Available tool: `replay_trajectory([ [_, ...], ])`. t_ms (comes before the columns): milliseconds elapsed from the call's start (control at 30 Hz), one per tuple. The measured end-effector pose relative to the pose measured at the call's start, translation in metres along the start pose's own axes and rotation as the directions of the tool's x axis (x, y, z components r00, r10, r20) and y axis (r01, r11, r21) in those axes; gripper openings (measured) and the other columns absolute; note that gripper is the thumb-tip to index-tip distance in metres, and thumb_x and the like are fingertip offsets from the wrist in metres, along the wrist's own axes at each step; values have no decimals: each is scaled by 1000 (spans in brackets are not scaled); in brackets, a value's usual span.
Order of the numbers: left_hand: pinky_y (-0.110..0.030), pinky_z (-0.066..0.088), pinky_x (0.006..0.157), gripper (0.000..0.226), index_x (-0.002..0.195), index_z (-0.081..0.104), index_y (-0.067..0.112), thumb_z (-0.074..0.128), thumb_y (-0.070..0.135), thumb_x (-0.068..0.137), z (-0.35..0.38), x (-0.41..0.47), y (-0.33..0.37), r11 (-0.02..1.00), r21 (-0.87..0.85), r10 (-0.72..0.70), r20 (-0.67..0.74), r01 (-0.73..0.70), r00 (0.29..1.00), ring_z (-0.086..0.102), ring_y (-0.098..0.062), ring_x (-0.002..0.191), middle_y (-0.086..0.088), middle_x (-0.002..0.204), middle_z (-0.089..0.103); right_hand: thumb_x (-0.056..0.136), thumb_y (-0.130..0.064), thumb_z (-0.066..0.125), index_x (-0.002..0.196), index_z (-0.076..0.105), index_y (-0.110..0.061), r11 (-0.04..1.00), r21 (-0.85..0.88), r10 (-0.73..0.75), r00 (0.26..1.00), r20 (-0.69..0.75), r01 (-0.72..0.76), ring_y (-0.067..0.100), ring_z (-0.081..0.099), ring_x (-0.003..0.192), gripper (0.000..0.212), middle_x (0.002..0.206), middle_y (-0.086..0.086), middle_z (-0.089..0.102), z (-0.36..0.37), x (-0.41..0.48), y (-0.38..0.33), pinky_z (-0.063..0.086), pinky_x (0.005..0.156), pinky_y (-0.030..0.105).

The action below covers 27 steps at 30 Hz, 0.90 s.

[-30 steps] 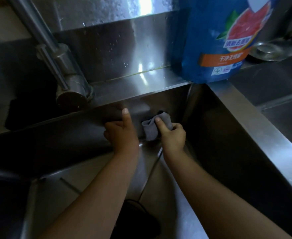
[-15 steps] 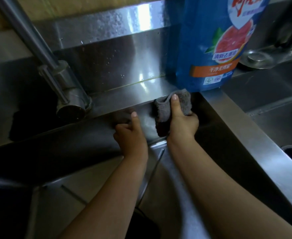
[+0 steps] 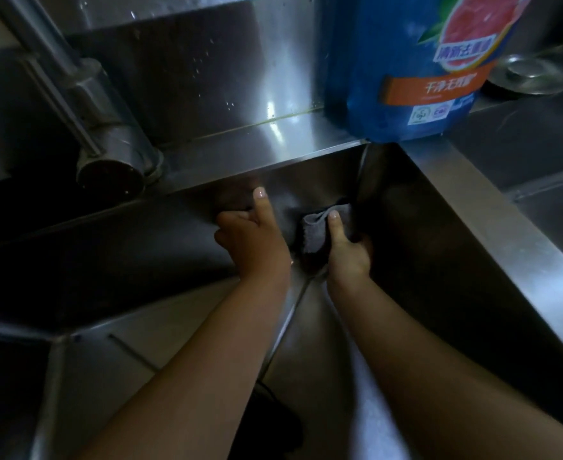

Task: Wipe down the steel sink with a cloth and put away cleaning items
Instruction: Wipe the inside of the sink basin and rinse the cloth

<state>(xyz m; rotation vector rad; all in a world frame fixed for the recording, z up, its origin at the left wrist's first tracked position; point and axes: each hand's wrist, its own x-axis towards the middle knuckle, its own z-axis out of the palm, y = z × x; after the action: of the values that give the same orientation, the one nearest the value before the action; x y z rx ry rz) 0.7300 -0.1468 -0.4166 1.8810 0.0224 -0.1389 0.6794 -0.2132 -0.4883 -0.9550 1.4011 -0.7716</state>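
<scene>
Right hand (image 3: 349, 250) grips cloth (image 3: 315, 235) in the sink (image 3: 472, 207) corner just below the detergent bottle (image 3: 403, 61), left hand (image 3: 253, 240) curled empty below-left of it; risk: an upward stroke could clip the bottle and tip it in.

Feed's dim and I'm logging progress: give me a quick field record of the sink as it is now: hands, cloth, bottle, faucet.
left hand: fingers curled, thumb up against the sink's back wall, nothing held
right hand: holds the cloth
cloth: grey, bunched, pressed into the sink's back right corner
sink: steel, dark inside
bottle: blue, upright on the ledge above that corner
faucet: back left, no stream seen
</scene>
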Motion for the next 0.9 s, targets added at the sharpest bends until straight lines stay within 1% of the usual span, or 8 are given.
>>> replay_trajectory([
  [67, -29, 26, 79, 36, 67, 27, 21, 50, 34, 91, 0, 0, 1, 1000, 0, -11, -1, 11, 1000, 47, -35, 109, -27, 113, 50, 79, -36, 71, 109, 60, -3, 996, 59, -65, 997, 35, 62, 18, 62, 100, 46, 105, 7, 66, 0, -7, -13, 46, 84, 17],
  [100, -29, 26, 80, 38, 66, 26, 21, 50, 34, 91, 0, 0, 1, 1000, 3, -15, 0, 15, 1000, 46, -35, 109, -27, 113, 50, 78, -33, 73, 95, 61, -10, 991, 104, -94, 995, 38, 90, 10, 64, 83, 32, 87, -2, 66, 1, -13, -21, 46, 69, 9],
  [167, -29, 27, 83, 39, 64, 25, 22, 50, 33, 92, -1, -1, 1, 1000, 9, -17, 6, 17, 1000, 45, -35, 111, -28, 112, 50, 76, -30, 76, 83, 57, -15, 973, 195, -128, 992, 23, 121, -5, 56, 63, 25, 72, -11, 59, 6, -24, -39, 42, 52, 3],
  [333, -28, 28, 83, 38, 64, 27, 22, 52, 33, 91, -2, 0, 1, 1000, -4, -22, 12, 22, 1000, 47, -35, 108, -29, 111, 51, 75, -34, 75, 88, 55, -16, 942, 312, -146, 988, 45, 125, -4, 57, 73, 29, 80, -10, 61, 11, -39, -63, 45, 57, 2],
  [500, -30, 30, 81, 38, 65, 28, 22, 53, 34, 90, 0, 2, -3, 1000, -21, -4, 3, 4, 1000, 50, -34, 104, -25, 104, 54, 77, -32, 74, 94, 54, -13, 950, 240, -210, 978, 16, 200, -5, 54, 71, 33, 81, -11, 58, 12, -33, -51, 41, 57, 1],
  [600, -26, 30, 76, 36, 66, 30, 22, 55, 34, 89, 1, 3, -6, 998, -50, -24, 9, 24, 1000, 51, -33, 100, -23, 105, 54, 78, -34, 72, 103, 58, -8, 975, 106, -197, 980, 6, 195, 11, 59, 86, 38, 95, 2, 63, 10, -25, -28, 43, 72, 15],
  [733, -22, 28, 69, 32, 70, 34, 18, 53, 33, 90, 0, 5, -10, 998, -65, -4, 49, 7, 999, 50, -32, 100, -23, 108, 53, 79, -39, 70, 109, 60, -1, 996, -33, -76, 997, 30, 77, 28, 61, 103, 49, 110, 17, 65, 7, -11, 1, 48, 88, 32],
  [900, -27, 34, 78, 34, 65, 32, 22, 51, 33, 91, -9, 6, -9, 997, -78, 24, 119, -15, 993, 53, -33, 98, -18, 96, 56, 77, -39, 73, 104, 61, -2, 999, -20, -28, 999, 31, 28, 26, 63, 96, 47, 100, 13, 65, 3, -14, -1, 49, 82, 30],
])
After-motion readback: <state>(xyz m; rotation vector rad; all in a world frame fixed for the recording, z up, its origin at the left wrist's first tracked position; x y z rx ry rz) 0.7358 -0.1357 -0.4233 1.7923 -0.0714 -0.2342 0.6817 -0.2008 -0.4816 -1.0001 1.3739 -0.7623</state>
